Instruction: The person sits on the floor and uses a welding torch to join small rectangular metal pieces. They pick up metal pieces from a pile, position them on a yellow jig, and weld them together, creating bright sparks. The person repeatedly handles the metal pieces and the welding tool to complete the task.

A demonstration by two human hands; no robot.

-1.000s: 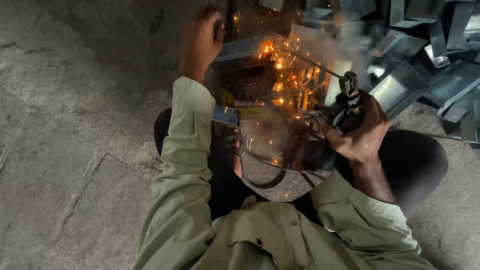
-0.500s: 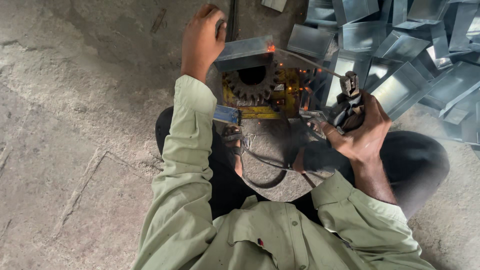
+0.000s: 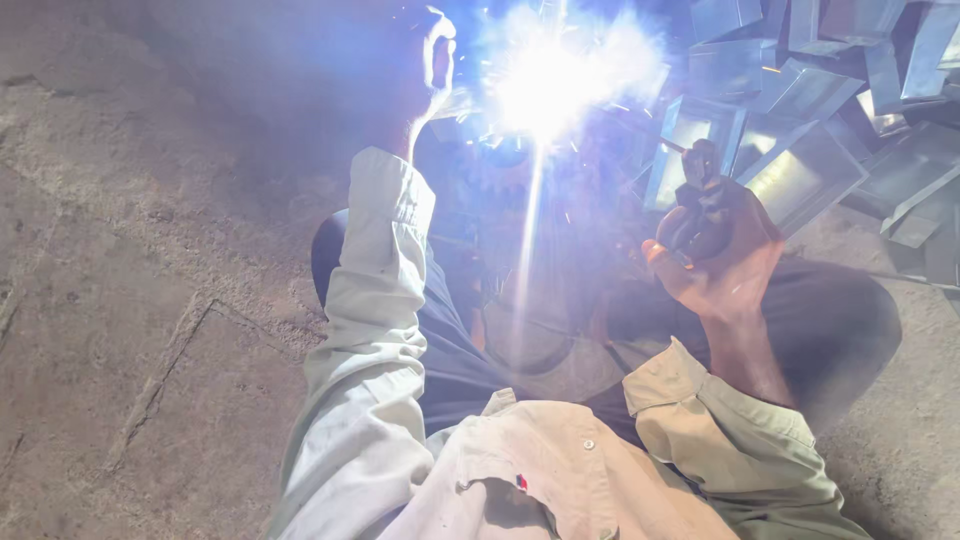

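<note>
A blinding white-blue welding arc (image 3: 545, 85) with flying sparks burns at the top centre and washes out the metal piece under it. My left hand (image 3: 432, 50) reaches up beside the arc, pressed on that folded sheet-metal piece, though glare hides the grip. My right hand (image 3: 715, 240) is closed around a dark electrode holder (image 3: 700, 200) to the right of the arc, and the thin rod runs from it toward the bright spot. My pale long sleeves and dark trousers fill the lower frame.
A heap of folded grey sheet-metal boxes (image 3: 800, 170) lies at the upper right. Rough concrete floor (image 3: 150, 300) with cracks spreads to the left. A round metal part (image 3: 520, 350) rests between my knees, dimly lit.
The arc has flared from a few orange sparks into a blinding white-blue flash. Both hands have stayed roughly in place on the metal piece and the holder.
</note>
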